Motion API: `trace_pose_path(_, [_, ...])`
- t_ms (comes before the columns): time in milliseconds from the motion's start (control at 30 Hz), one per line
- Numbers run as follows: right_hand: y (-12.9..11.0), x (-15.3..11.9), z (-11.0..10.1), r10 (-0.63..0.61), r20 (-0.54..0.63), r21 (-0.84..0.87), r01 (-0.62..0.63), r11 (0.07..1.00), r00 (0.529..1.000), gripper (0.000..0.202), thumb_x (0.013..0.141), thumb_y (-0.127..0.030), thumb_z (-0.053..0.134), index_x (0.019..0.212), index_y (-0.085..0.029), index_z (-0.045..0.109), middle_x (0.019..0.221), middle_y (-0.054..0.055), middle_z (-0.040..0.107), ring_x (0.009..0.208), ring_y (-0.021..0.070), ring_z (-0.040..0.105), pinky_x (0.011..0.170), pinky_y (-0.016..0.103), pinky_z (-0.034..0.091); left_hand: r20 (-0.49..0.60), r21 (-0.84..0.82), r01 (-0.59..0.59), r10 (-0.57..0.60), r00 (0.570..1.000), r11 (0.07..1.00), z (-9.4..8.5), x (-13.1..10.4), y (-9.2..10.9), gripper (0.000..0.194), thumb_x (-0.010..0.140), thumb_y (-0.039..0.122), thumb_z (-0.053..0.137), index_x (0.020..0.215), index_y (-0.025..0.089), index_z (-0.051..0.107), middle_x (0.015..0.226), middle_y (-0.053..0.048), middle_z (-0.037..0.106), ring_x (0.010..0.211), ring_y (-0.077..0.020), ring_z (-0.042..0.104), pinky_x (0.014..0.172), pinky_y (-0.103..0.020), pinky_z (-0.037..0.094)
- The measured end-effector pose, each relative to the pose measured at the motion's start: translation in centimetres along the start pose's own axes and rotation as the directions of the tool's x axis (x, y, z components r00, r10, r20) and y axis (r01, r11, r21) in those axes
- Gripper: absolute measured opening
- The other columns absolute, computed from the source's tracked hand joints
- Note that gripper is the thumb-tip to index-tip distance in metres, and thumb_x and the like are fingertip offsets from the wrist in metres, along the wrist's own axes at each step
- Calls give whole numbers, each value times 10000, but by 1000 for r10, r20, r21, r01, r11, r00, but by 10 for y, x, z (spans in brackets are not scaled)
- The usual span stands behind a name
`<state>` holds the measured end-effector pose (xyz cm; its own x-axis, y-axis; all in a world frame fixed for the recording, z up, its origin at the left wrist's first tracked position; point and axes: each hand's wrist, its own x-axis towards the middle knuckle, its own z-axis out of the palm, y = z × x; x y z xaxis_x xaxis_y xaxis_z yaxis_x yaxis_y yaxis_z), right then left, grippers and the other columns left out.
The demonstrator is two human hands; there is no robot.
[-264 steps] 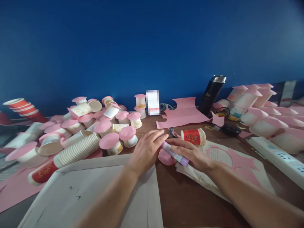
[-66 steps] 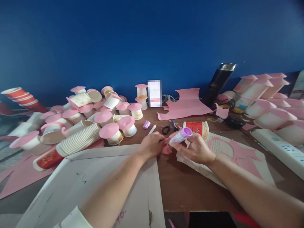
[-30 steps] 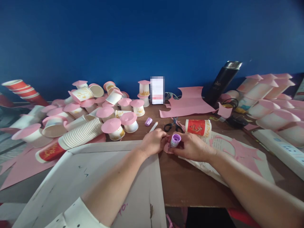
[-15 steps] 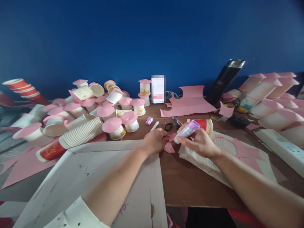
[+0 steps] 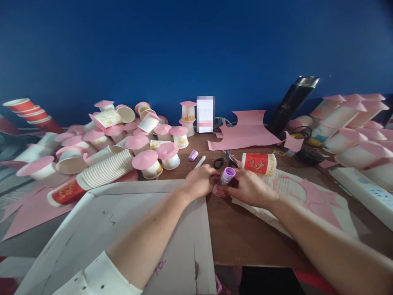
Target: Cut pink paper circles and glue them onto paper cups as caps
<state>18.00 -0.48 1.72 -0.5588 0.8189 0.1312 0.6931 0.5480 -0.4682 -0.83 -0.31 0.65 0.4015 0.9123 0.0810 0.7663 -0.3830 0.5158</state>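
Observation:
My right hand is closed around a purple glue stick, held nearly upright with its hollow base facing up. Its lower end is down at a small pink paper piece, mostly hidden by my hands. My left hand has its fingers closed at the paper's left edge. Just beyond the hands lie the purple glue cap, a white pen and black-handled scissors. A red paper cup lies on its side behind my right hand.
Many white cups with pink paper tops crowd the left, beside a stack of cups. A large white board lies under my left arm. Pink paper, a black bottle and more topped cups stand toward the back right.
My right hand has moved left and tipped the glue stick from slanted to nearly upright, down at the pink paper. The red cup is now more visible. My left hand has barely moved.

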Motion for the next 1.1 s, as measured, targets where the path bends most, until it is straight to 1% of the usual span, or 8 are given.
trace_pose_path(167, [-4, -3, -4, -24, 64, 73, 19, 997, 998, 199, 802, -422, 622, 817, -235, 688, 731, -5, 678, 607, 143, 578, 583, 260, 389, -2, -10, 5, -5, 1000, 1000, 1, 1, -1, 284, 882, 298, 439, 789, 216, 694, 849, -27, 614, 776, -169, 600, 705, -303, 483])
trace_pose_path(267, [-5, -5, -6, -52, 105, 223, 28, 975, 993, 185, 818, -403, 619, 860, -237, 691, 742, -6, 681, 631, 148, 593, 619, 268, 427, -8, -10, 3, -3, 1000, 1000, 2, 1, -3, 280, 885, 311, 441, 814, 219, 695, 854, -28, 618, 803, -178, 607, 723, -308, 481])
trace_pose_path(400, [0, -4, -8, 20, -22, 518, -5, 855, 1000, 224, 843, -403, 595, 867, -188, 651, 795, 27, 681, 717, 176, 626, 649, 281, 474, -5, -33, 14, -14, 1000, 999, 3, 1, -3, 265, 882, 306, 445, 860, 220, 694, 921, -30, 645, 851, -181, 615, 762, -300, 472])
trace_pose_path(467, [1, -4, -9, 41, -113, 569, 31, 822, 993, 217, 848, -393, 588, 857, -183, 641, 813, 33, 680, 750, 184, 630, 670, 288, 485, 0, -39, 18, -18, 1000, 999, 3, 1, -3, 263, 882, 319, 447, 886, 220, 690, 942, -32, 650, 869, -184, 617, 766, -296, 468])
trace_pose_path(567, [0, -4, -5, 33, -152, 469, 43, 882, 988, 188, 825, -373, 608, 857, -193, 654, 805, 30, 681, 750, 188, 628, 671, 289, 479, -3, -6, 31, -31, 1000, 999, 2, 2, -3, 280, 885, 329, 434, 840, 214, 685, 918, -35, 642, 850, -188, 614, 742, -299, 466])
trace_pose_path(667, [-1, -3, 1, 27, -113, 272, 5, 962, 993, 205, 787, -401, 635, 856, -210, 661, 766, 18, 669, 704, 182, 611, 629, 285, 454, 10, -2, 9, -9, 1000, 1000, 1, 1, -3, 276, 879, 307, 432, 817, 220, 687, 869, -29, 629, 822, -182, 606, 726, -293, 464])
trace_pose_path(767, [-1, -1, 5, 2, -57, 116, 5, 993, 998, 247, 769, -455, 644, 838, -219, 652, 739, 5, 650, 661, 166, 584, 602, 274, 420, 8, -36, 1, -1, 1000, 999, 0, 1, -3, 258, 870, 286, 444, 832, 229, 693, 855, -22, 620, 792, -170, 600, 711, -289, 464])
trace_pose_path(1100, [-5, -2, -2, -54, -5, 72, 54, 996, 999, 222, 783, -445, 641, 790, -223, 640, 722, -9, 666, 605, 137, 569, 577, 249, 375, 5, -18, 5, -5, 1000, 1000, 1, 2, -3, 268, 884, 300, 439, 825, 218, 687, 851, -21, 611, 796, -169, 594, 710, -301, 472])
